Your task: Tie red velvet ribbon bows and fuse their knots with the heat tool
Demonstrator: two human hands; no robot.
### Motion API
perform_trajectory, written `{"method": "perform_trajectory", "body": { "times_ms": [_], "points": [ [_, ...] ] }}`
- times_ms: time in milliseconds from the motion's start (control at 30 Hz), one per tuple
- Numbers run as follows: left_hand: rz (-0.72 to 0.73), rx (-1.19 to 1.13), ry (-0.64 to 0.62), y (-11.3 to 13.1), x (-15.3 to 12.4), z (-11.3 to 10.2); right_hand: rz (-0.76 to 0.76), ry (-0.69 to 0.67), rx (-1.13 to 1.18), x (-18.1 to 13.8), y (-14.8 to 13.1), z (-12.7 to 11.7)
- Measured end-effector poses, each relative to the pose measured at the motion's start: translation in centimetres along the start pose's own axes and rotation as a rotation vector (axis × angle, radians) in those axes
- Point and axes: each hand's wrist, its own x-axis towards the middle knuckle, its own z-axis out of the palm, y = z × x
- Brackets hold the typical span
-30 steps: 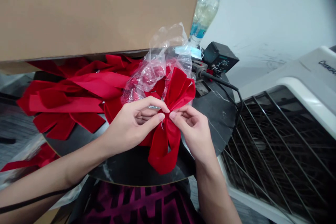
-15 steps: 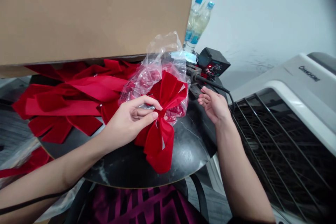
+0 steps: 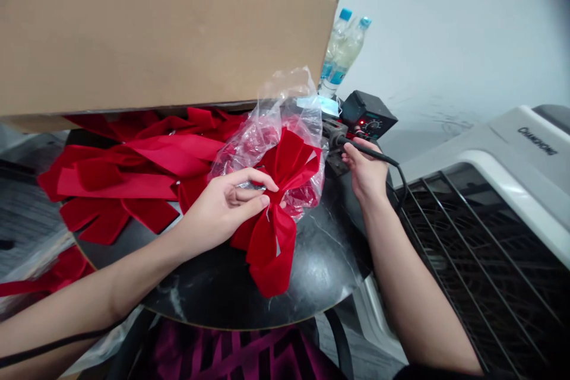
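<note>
My left hand (image 3: pixel 243 205) pinches a red velvet bow (image 3: pixel 274 243) at its gathered middle, above the front of the table. Behind the bow lies a clear plastic bag (image 3: pixel 280 101), with red fabric showing through it. At the right, my right hand (image 3: pixel 366 169) has its fingers closed round the black handle of a soldering iron (image 3: pixel 371 151). The iron's front end is in its dark holder (image 3: pixel 333 133); its tip is hidden. A cord runs from the handle, curving down behind my right wrist.
Red bows (image 3: pixel 120 166) lie heaped on the dark round table (image 3: pixel 209 291), left of my left hand. A large cardboard box (image 3: pixel 169 29) stands behind them. Bottles (image 3: pixel 345 56) and a black control box (image 3: pixel 367 116) with a red light sit at the back right. A white appliance (image 3: pixel 499 160) stands at right.
My right hand, open and apart from the iron before, has closed on its handle. The left hand keeps its pinch on the bow. The whole view has shifted slightly.
</note>
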Motion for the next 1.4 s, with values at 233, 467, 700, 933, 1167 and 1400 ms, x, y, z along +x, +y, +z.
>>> {"method": "perform_trajectory", "body": {
  "times_ms": [233, 467, 700, 933, 1167, 1400],
  "points": [
    [-0.008, 0.073, 0.002, 0.5, 0.0, -0.3, -0.181, 0.019, -0.206, -0.5, -0.9, -0.2],
    [0.014, 0.237, 0.089, 0.1, 0.3, -0.3, -0.394, 0.18, -0.339, -4.5, -4.8, -3.9],
    [-0.05, 0.338, 0.129, -0.1, 0.4, -0.1, -0.598, 0.197, -0.049, -12.6, -5.8, -1.6],
    [-0.018, 0.4, 0.095, -0.5, 0.4, -0.1, -0.703, 0.104, -0.062, -16.1, -5.4, 1.4],
    [0.01, 0.404, 0.074, -1.0, 0.3, -0.2, -0.707, -0.066, -0.176, -16.9, -5.3, 1.5],
    [0.032, 0.418, 0.054, -1.1, 0.2, -0.1, -0.66, -0.155, -0.236, -17.0, -5.4, 1.4]
  ]
}}
